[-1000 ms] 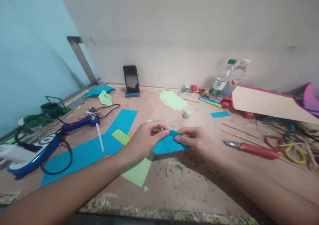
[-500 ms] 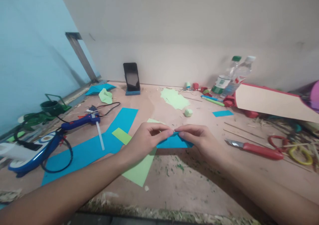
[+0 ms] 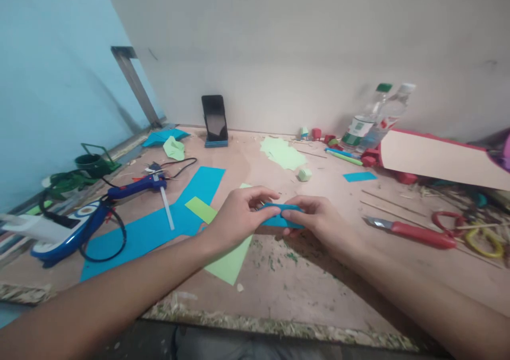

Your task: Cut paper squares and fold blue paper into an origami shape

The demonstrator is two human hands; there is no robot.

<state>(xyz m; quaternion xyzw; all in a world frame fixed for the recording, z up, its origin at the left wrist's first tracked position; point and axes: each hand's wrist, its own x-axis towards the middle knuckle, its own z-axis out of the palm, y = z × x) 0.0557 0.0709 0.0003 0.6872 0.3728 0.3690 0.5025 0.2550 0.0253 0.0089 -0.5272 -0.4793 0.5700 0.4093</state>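
Observation:
A small piece of blue paper [image 3: 274,221] is pinched between both hands above the middle of the table, its upper edge folded over. My left hand [image 3: 241,214] grips its left part, thumb on the front and fingers behind. On its right part my right hand [image 3: 313,216] is closed, the thumb pressing near the paper's middle. Below my left hand lies a light green sheet [image 3: 227,264]. Blue sheets [image 3: 139,235] and a narrow green strip [image 3: 201,210] spread to the left. Beyond my hands sits a small pale green paper cube [image 3: 305,174].
To the left are a blue glue gun [image 3: 137,186] and its blue-white stand [image 3: 75,238]. A phone [image 3: 215,117] stands at the back. Right lie a red-handled knife [image 3: 422,234], scissors [image 3: 484,242] and thin sticks [image 3: 392,203]. Two bottles [image 3: 360,129] stand back right.
My fingers have folded the blue paper narrower, and both thumbs have moved inward across its front. The view has shifted slightly, so the table's front edge shows more.

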